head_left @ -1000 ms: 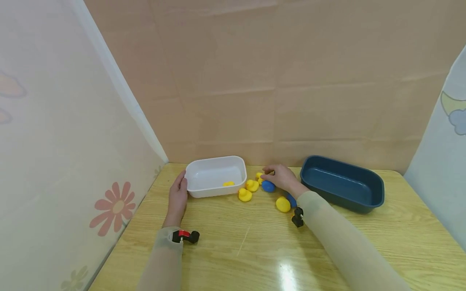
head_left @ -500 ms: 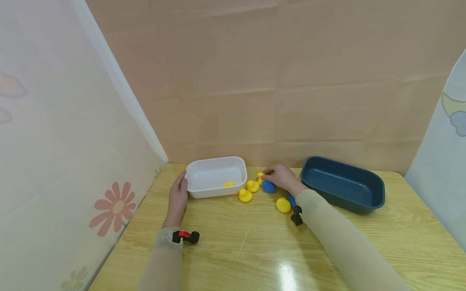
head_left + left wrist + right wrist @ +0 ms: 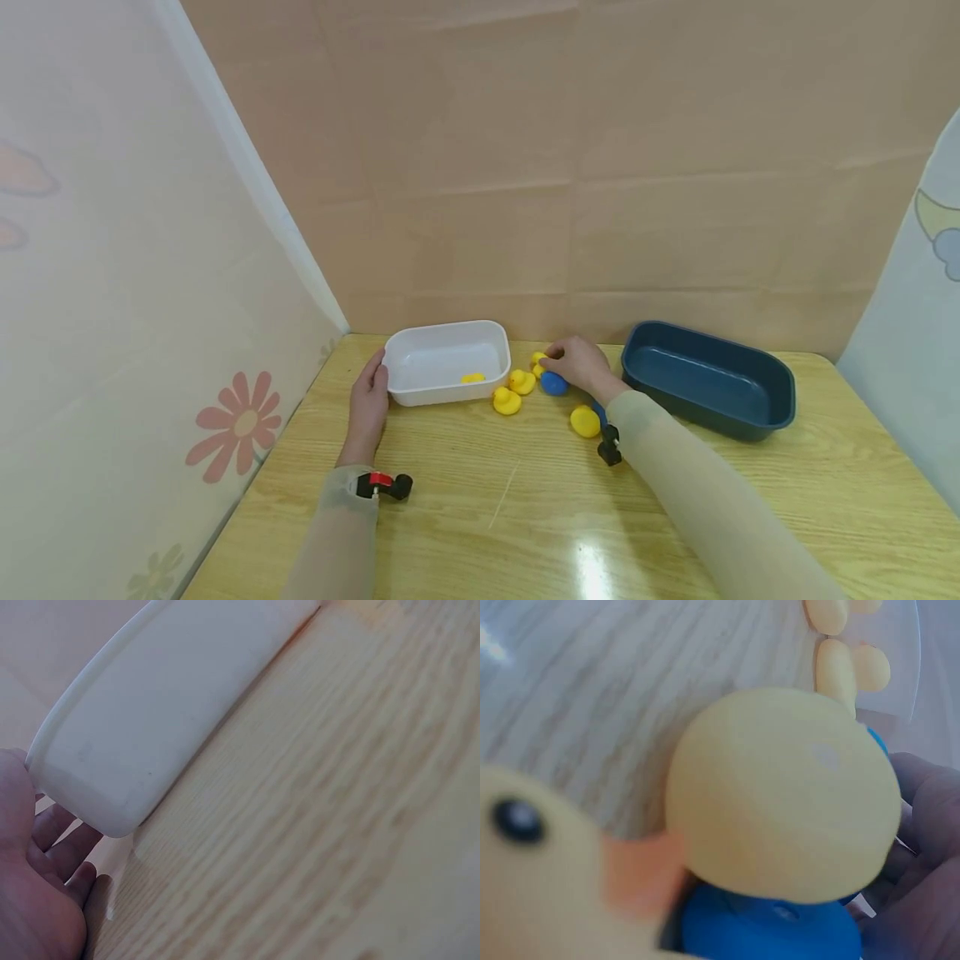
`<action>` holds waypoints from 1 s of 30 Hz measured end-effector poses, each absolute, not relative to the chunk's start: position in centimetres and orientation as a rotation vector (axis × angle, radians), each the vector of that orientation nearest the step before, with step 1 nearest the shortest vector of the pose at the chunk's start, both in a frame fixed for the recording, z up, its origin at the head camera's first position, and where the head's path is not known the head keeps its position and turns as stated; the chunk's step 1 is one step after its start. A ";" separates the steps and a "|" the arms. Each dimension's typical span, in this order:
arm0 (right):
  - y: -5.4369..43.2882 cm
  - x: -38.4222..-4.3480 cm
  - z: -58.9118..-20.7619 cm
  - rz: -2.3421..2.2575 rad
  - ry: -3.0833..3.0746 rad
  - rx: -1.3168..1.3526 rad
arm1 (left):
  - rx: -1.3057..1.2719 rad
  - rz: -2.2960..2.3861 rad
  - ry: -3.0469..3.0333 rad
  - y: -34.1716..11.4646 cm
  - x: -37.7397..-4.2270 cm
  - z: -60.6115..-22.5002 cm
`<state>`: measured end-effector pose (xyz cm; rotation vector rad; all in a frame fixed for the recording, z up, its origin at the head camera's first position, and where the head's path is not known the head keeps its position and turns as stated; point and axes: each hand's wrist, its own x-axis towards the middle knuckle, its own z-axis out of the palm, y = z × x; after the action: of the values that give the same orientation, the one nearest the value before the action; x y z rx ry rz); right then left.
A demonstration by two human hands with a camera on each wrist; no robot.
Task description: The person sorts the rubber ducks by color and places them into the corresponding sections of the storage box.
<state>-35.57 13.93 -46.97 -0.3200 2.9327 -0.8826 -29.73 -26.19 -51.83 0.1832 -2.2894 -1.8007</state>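
My left hand (image 3: 368,406) grips the left end of a white plastic tub (image 3: 447,390), thumb by the rim; its fingers (image 3: 64,844) reach around the end in the left wrist view. A yellow piece (image 3: 473,378) lies in the tub. My right hand (image 3: 582,367) pinches a yellow rubber duck (image 3: 539,365) between thumb and fingers, low over the table. Just under that hand is a blue object (image 3: 554,383). In the right wrist view a large yellow rounded toy (image 3: 784,795) hides most of my fingers.
Two yellow rubber ducks (image 3: 507,402) sit by the tub's right side. A yellow toy (image 3: 585,422) and a partly hidden blue one lie below my right wrist. A dark blue tub (image 3: 708,379) stands at right. A paper-covered wall (image 3: 465,167) rises behind the table.
The duck at my right fingertips has shifted very slightly to the right. My left hand and both tubs stay in place.
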 end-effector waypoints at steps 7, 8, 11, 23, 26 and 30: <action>14.0 -35.1 -47.2 -0.865 2.989 -0.319 | 0.194 -1.793 -2.293 -26.1 -29.6 -51.9; 14.0 -35.0 -47.1 -0.872 2.991 -0.314 | 0.196 -1.795 -2.293 -26.1 -29.6 -51.9; 14.0 -34.8 -46.8 -0.925 2.986 -0.303 | 0.195 -1.790 -2.290 -26.1 -29.7 -52.0; 13.3 -33.9 -45.0 -1.163 2.971 -0.279 | 0.205 -1.788 -2.284 -26.3 -29.6 -51.8; 13.2 -33.8 -44.9 -1.230 2.959 -0.263 | 0.209 -1.787 -2.287 -26.1 -29.6 -51.7; 12.9 -33.4 -44.5 -1.280 2.942 -0.244 | 0.208 -1.785 -2.284 -26.0 -29.6 -51.6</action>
<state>-33.43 12.90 -44.52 -0.2438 2.9416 -1.2800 -29.60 -26.01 -51.59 0.2076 -2.2840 -1.7846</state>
